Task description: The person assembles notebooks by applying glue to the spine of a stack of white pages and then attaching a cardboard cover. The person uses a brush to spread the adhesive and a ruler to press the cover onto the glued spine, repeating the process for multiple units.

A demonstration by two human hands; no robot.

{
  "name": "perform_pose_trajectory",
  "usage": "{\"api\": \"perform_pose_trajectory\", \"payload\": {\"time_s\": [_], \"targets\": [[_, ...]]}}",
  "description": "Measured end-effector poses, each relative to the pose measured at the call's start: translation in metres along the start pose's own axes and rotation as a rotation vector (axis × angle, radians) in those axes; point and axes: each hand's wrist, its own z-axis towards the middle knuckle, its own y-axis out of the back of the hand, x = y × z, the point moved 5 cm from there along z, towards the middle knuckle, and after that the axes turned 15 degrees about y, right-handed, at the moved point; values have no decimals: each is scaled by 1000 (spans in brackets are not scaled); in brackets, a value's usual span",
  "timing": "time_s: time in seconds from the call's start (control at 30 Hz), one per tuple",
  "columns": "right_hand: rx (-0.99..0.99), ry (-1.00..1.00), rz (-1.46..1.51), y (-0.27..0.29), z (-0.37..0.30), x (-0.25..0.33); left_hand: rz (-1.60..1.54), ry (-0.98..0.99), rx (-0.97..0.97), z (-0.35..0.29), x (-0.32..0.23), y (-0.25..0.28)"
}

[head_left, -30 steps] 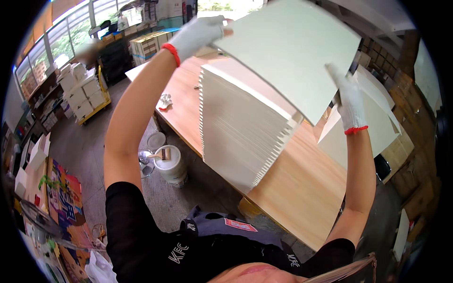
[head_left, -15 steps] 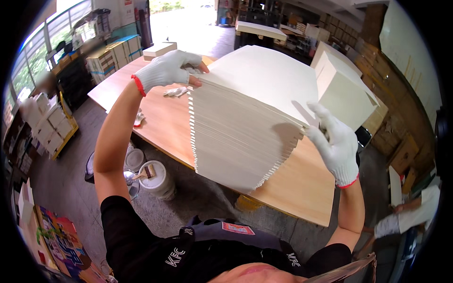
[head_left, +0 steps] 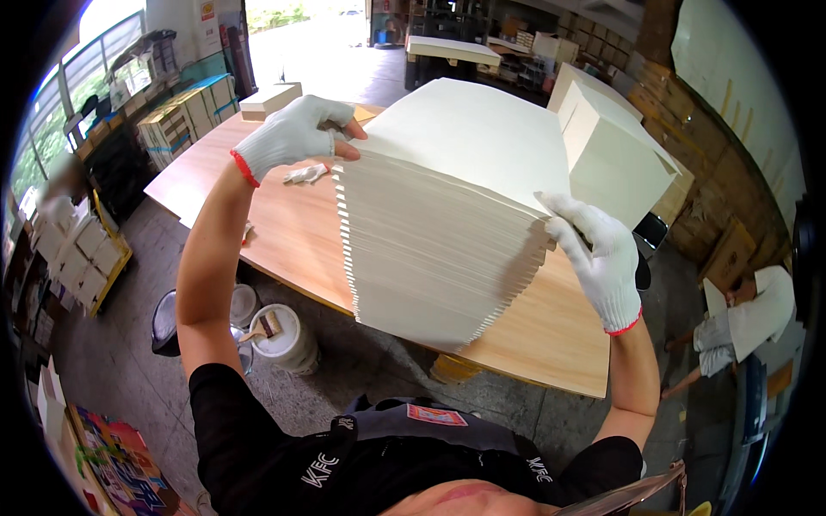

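Note:
A fanned stack of grey cardboard sheets [head_left: 430, 249] lies on the wooden tabletop in front of me, its side edges stepped like teeth. Beyond its far edge spreads a large white sheet [head_left: 473, 129]. My left hand [head_left: 297, 138], in a white knit glove with bare thumb and fingertip, pinches the far left corner of the sheets. At the far right corner, my right hand [head_left: 594, 254], gloved too, has its thumb and forefinger closed on the sheet edge. How many sheets the fingers hold cannot be made out.
White boxes [head_left: 615, 146] stand at the table's right; a crumpled white glove [head_left: 305, 174] lies by my left forearm. Below the table's front edge is a white bucket [head_left: 288, 344] with a brush [head_left: 265, 327] across it. A person [head_left: 757, 314] bends down at far right.
The right hand's thumb and forefinger have closed from spread to pinching the corner. The left hand keeps its place at the other corner. The whole view has shifted slightly.

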Motion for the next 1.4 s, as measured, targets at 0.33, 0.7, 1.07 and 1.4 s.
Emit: {"api": "perform_pose_trajectory", "payload": {"time_s": [0.33, 0.7, 1.07, 1.4], "targets": [[-24, 23, 26, -2, -2, 0, 121, -53, -100, -3, -5, 5], [-14, -55, 32, -3, -1, 1, 153, -109, -99, -5, -3, 4], [-54, -45, 88, -7, -2, -4, 70, -16, -53, 1, 4, 4], [-391, -193, 554, -9, -33, -82, -288, -250, -760, -47, 80, -40]]}}
